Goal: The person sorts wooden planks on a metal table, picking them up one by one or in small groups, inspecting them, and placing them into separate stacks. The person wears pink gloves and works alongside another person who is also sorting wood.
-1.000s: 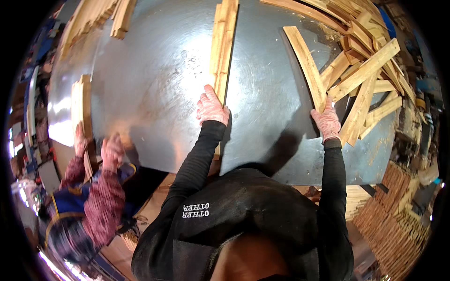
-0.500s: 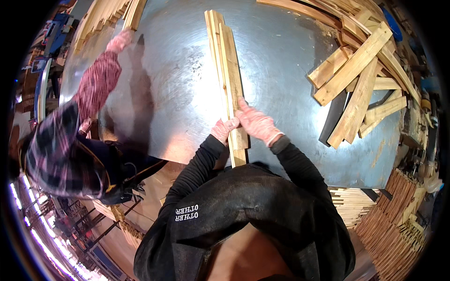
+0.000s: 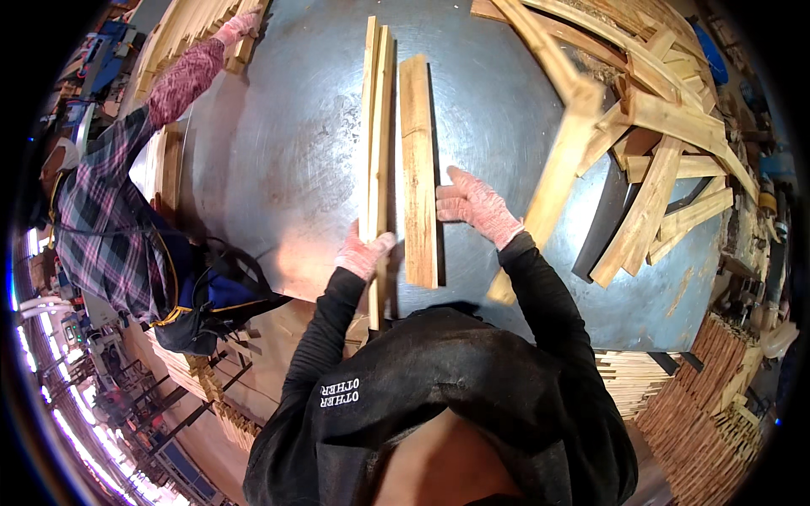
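Observation:
My left hand (image 3: pixel 363 253), in a pink-white glove, is closed round two narrow wooden strips (image 3: pixel 377 143) that stand on edge side by side, pointing away from me. To their right, across a small gap, a wider wooden board (image 3: pixel 417 169) lies on the metal tabletop. Beside that board's right edge is my gloved right hand (image 3: pixel 479 207), its fingers stretched out and holding nothing. Its fingertips are at the edge; whether they touch it I cannot tell. A blurred long board (image 3: pixel 557 169) slants from the pile down past my right forearm.
A jumbled pile of boards (image 3: pixel 650 160) covers the right of the metal table (image 3: pixel 295 169). At the far left, a co-worker's gloved hand (image 3: pixel 236 29) rests at a row of stacked strips (image 3: pixel 181 38). More stacked wood (image 3: pixel 700 379) stands below the table's right edge.
The strips have moved left with my left hand, away from the wider board. My right hand has shifted right. Boards on the pile have slid toward me. The co-worker's hand has reached farther up.

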Demonstrator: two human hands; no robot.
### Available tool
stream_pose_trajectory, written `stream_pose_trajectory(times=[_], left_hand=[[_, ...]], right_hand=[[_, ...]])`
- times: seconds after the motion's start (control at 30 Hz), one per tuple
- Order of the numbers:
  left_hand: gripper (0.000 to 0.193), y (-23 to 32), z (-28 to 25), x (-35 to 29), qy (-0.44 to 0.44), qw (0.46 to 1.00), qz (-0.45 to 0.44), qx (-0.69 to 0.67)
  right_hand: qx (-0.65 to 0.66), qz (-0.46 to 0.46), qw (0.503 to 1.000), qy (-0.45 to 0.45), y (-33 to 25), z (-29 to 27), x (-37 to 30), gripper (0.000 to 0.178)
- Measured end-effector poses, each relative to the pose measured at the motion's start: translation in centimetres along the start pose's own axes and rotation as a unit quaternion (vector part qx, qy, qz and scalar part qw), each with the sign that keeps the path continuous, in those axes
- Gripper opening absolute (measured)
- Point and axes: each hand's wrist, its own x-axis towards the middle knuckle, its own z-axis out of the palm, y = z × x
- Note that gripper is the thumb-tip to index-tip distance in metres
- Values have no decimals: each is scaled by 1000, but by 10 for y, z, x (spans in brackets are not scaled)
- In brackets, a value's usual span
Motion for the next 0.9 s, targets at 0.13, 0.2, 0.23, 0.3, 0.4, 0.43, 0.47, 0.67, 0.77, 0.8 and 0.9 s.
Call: stream_pose_trajectory(times=[0.13, 0.2, 0.23, 0.3, 0.4, 0.43, 0.47, 0.67, 0.77, 0.8, 0.9], left_hand=[[55, -15, -5, 5, 110, 903, 38, 414], [61, -23, -6, 10, 137, 803, 80, 574], [60, -27, -6, 11, 127, 843, 40, 521], [59, -28, -11, 13, 107, 906, -41, 408], [67, -20, -2, 3, 156, 879, -38, 448], [70, -19, 0, -1, 160, 878, -27, 451], [77, -15, 3, -2, 149, 873, -51, 462], [83, 4, 23, -14, 155, 856, -41, 491], [83, -9, 14, -9, 151, 863, -21, 481], [83, -7, 14, -7, 149, 864, -17, 480], [84, -3, 16, -11, 151, 867, -18, 474]], right_hand=[[-487, -85, 862, 109, 26, 14, 32, 100], [-691, -128, 689, 177, 37, 76, 19, 106], [-773, -145, 583, 206, 37, 95, 11, 109], [-773, -81, 598, 195, 38, 105, 4, 109], [-745, -183, 594, 242, 74, 56, 20, 99], [-686, -218, 652, 236, 72, 46, 16, 95], [-622, -251, 706, 228, 69, 36, 12, 91], [-3, -136, 986, -92, 16, -2, -31, 77], [11, -139, 989, -56, 26, -6, -45, 75], [11, -146, 988, -45, 27, -7, -49, 75], [-23, -165, 986, 0, 29, -6, -72, 73]])
